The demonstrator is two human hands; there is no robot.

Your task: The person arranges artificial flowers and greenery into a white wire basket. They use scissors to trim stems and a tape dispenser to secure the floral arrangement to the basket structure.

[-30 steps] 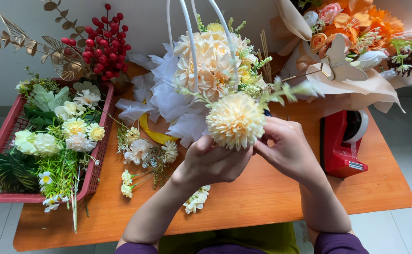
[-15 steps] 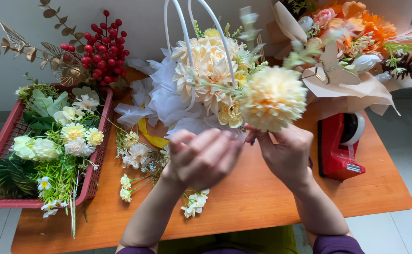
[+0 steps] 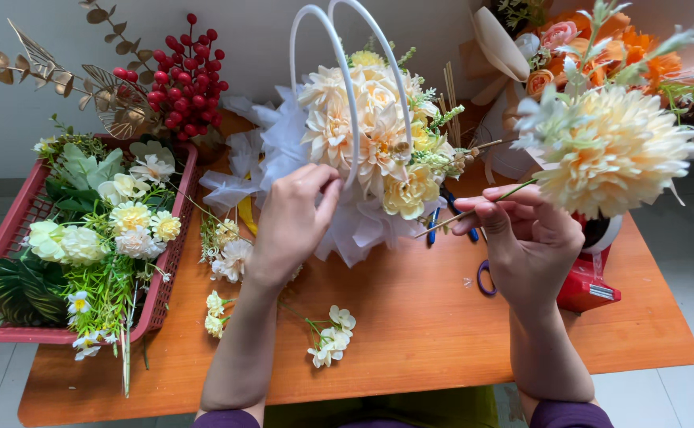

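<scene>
left hand [image 3: 293, 222]: fingers curled, resting on the white basket [image 3: 347, 150], gripping its wrapping
right hand [image 3: 521, 234]: fingers pinched on the stem of a cream chrysanthemum [image 3: 613, 162] (bloom up-right of fingertips)
scissors [image 3: 482, 277]: just left of right palm, on table [image 3: 410, 333]

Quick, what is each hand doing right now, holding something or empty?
Left hand: closed on the white wrap of the flower basket.
Right hand: closed, pinching the stem of a big cream flower.
</scene>
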